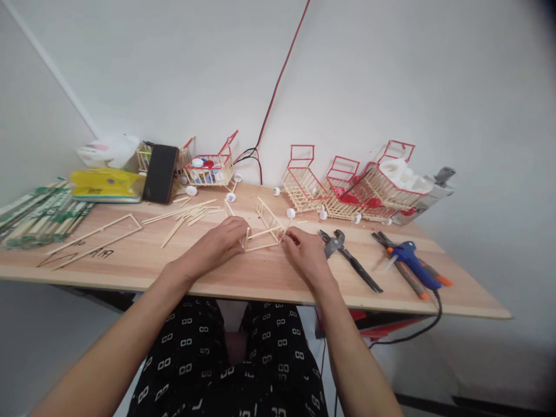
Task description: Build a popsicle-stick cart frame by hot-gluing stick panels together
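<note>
A small open frame of thin wooden sticks (270, 219) stands on the table between my hands. My left hand (223, 236) is closed around its left side, fingers bent over the sticks and partly hiding them. At the frame's right lower corner, my right hand (306, 250) pinches with thumb and fingertips. Loose cut sticks (191, 214) lie beyond my left hand. Pliers with black handles (343, 249) rest just right of my right hand.
Model shopping carts (304, 185) of sticks with red handles line the wall. A blue glue gun (410, 260) lies over other pliers at the right, its cord hanging off the front edge. A phone (160, 174), yellow packet (106, 185) and wrapped stick bundles (47, 211) occupy the left.
</note>
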Available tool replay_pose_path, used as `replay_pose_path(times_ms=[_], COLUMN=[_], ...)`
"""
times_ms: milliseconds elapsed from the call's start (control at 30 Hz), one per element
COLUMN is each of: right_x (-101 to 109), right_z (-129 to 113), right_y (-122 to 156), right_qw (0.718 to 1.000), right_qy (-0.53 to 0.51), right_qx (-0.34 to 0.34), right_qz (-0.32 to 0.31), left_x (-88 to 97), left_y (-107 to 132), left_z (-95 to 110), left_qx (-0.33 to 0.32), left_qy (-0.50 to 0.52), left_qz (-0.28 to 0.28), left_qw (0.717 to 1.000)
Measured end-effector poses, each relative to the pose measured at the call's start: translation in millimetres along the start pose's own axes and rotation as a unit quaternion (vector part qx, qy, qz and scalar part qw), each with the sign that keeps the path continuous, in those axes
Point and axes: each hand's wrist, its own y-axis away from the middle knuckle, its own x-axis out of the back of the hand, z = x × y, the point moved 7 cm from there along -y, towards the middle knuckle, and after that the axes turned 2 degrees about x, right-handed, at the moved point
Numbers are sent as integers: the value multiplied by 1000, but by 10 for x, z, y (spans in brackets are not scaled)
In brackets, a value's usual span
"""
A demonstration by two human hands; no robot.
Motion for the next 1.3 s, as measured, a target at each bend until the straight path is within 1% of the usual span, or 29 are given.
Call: replay_pose_path(times_ms=[200,467,667,933,1100,1300], right_x=[-10,4,-12,-9,-8,-1], right_z=[11,9,12,13,17,9], right_y=[3,6,3,8,2,5], right_qw=[1000,1000,1000,1000,1000,1000], right_qy=[5,3,4,2,6,6], right_qx=[1,-2,-1,0,-2,-2], right_qz=[-3,6,-4,1,2,4], left_x=[-10,-4,4,-2,-7,4], left_y=[0,-5,-2,-6,-1,-5], left_z=[-1,0,10,3,1,8], left_qx=[0,-1,-5,-1,0,5], left_qy=[-5,-4,-2,-2,-6,1], left_qz=[-8,-1,-2,-3,-11,-4], left_qw=[1000,1000,1000,1000,1000,1000])
